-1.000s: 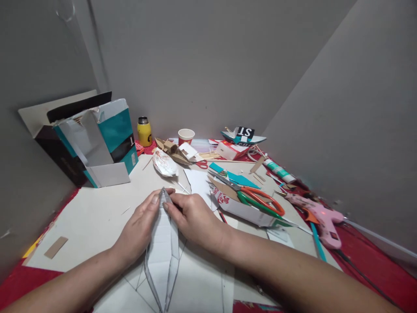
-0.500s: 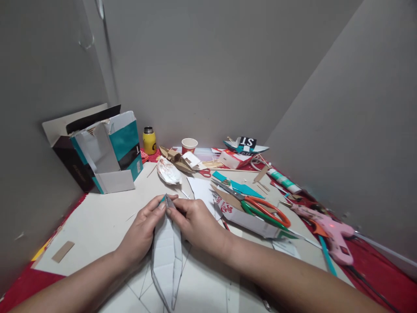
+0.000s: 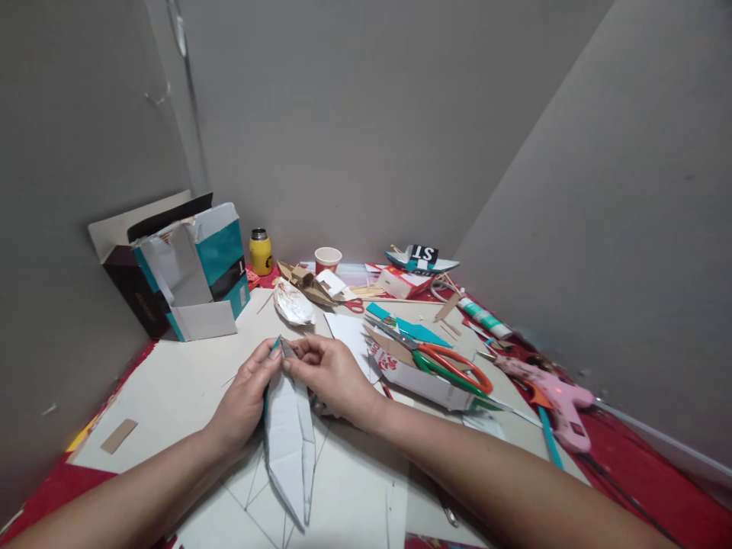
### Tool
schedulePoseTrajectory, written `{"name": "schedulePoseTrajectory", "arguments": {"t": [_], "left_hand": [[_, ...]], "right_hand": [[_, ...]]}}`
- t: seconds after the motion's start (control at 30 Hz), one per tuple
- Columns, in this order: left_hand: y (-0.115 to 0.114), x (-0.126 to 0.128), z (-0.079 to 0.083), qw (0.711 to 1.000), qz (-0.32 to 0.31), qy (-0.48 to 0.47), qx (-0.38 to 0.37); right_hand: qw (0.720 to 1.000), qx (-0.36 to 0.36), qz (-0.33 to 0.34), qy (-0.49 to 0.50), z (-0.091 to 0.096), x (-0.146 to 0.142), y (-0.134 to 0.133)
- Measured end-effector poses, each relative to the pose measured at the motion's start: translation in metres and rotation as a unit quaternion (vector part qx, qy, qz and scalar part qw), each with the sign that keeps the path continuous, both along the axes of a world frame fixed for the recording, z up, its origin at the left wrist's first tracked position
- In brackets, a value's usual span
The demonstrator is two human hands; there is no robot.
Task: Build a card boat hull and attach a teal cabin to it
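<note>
A long cardboard boat hull (image 3: 290, 450), white inside with a strip of teal at its outer edge, tapers to a point at both ends. My left hand (image 3: 243, 396) pinches its far tip from the left side. My right hand (image 3: 329, 374) is closed on the same tip from the right, thumb and fingers pressed to the side wall. The near tip points toward me over the pale board. Right of my hands lies another white cardboard hull (image 3: 426, 381) with red print, and scissors (image 3: 440, 358) with orange and green handles rest across it.
A teal and white box (image 3: 206, 267) stands at the left, near a yellow bottle (image 3: 261, 252) and a paper cup (image 3: 328, 260). A pink glue gun (image 3: 557, 396) lies at the right. A finished-looking boat (image 3: 422, 259) and a brown boat (image 3: 306, 284) sit at the back.
The hull and both hands have shifted slightly left, and the hull's near tip is a little farther from me. The whole view has moved slightly too. Both hands keep their hold.
</note>
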State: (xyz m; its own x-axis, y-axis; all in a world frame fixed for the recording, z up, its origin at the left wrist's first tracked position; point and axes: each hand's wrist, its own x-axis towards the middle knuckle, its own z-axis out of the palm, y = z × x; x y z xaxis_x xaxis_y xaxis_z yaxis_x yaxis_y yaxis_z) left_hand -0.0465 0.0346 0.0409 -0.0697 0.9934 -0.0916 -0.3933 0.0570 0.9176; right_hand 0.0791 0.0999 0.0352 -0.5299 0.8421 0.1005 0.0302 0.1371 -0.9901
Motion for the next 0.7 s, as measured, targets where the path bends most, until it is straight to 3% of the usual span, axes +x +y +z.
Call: {"name": "schedulePoseTrajectory", "arguments": {"t": [0.17, 0.27, 0.37, 0.53, 0.7], "left_hand": [[0.001, -0.004, -0.002, 0.992, 0.055, -0.106, -0.048], [0.009, -0.014, -0.005, 0.988, 0.063, -0.134, -0.043], [0.018, -0.028, -0.009, 0.984, 0.055, -0.161, -0.06], [0.025, -0.04, -0.012, 0.98, 0.022, -0.177, -0.091], [0.026, -0.039, -0.013, 0.984, -0.016, -0.136, -0.113]], "right_hand": [[0.998, -0.019, 0.032, -0.054, 0.001, -0.007, 0.003], [0.992, -0.019, 0.081, -0.092, 0.013, -0.005, 0.006], [0.99, 0.01, 0.077, -0.116, 0.032, 0.007, 0.007], [0.963, 0.155, 0.03, -0.217, 0.052, 0.053, -0.008], [0.922, 0.243, -0.032, -0.301, 0.049, 0.118, -0.033]]}}
